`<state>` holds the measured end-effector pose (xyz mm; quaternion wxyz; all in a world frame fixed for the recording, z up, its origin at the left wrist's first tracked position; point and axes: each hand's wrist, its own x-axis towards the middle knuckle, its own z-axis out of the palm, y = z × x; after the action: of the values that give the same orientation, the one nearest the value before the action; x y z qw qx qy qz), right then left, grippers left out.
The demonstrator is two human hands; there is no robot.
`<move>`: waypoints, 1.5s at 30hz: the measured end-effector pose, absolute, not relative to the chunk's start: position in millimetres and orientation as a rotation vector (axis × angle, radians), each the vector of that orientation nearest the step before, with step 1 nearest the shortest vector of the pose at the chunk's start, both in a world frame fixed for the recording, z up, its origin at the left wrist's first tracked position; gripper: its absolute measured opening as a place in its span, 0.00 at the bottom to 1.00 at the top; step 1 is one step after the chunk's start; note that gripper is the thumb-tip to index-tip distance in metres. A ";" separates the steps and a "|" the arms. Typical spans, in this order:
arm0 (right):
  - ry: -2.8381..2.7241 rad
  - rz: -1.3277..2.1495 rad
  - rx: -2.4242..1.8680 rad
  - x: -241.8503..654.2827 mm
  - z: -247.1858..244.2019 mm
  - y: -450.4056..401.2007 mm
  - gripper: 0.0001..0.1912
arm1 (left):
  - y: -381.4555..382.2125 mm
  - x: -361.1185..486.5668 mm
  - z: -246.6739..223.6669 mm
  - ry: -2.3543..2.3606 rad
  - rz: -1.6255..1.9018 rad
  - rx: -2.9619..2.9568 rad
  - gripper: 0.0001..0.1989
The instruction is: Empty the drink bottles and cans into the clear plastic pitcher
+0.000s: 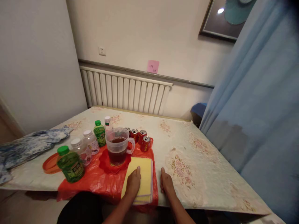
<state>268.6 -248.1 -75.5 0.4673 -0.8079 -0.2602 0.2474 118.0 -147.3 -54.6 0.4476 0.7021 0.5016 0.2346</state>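
Left hand (133, 183): lies over a stack of yellow cloths (143, 175), thumb pointing forward; its fingers are hidden beneath, so cannot tell whether they pinch the cloth. Right hand (166, 182): fingers curled in and pressed together, thumb extended, nothing visible in it; just right of the red plastic sheet (93, 183) on which the stack lies.

Containers, relative to left hand. Ahead and slightly left: clear pitcher (118, 152), upright in a red scalloped dish (105, 165), dark brown liquid partway up, handle pointing right. Ahead, beyond the cloths: a cluster of red cans (145, 144), upright; contents not visible. Well left: near green-capped bottle (71, 166), green contents; a second green-capped bottle (100, 135) farther ahead. Between these two: two white-capped clear bottles (92, 144), fill level unclear.
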 end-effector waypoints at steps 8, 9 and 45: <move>-0.536 0.758 -1.838 267.6 -81.7 -247.2 0.31 | -137.6 121.6 -64.6 1.084 0.524 1.565 0.28; -0.535 0.767 -1.829 267.7 -83.1 -247.8 0.31 | -136.2 123.4 -64.0 1.049 0.501 1.550 0.28; -0.888 -0.058 -1.982 303.8 -25.2 -68.2 0.43 | -75.4 106.5 -61.2 0.286 0.336 1.137 0.09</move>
<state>303.8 -68.2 -25.2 0.4658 -0.8073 -0.3615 -0.0237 106.5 -75.4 -61.2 0.8197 0.5340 0.1343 0.1578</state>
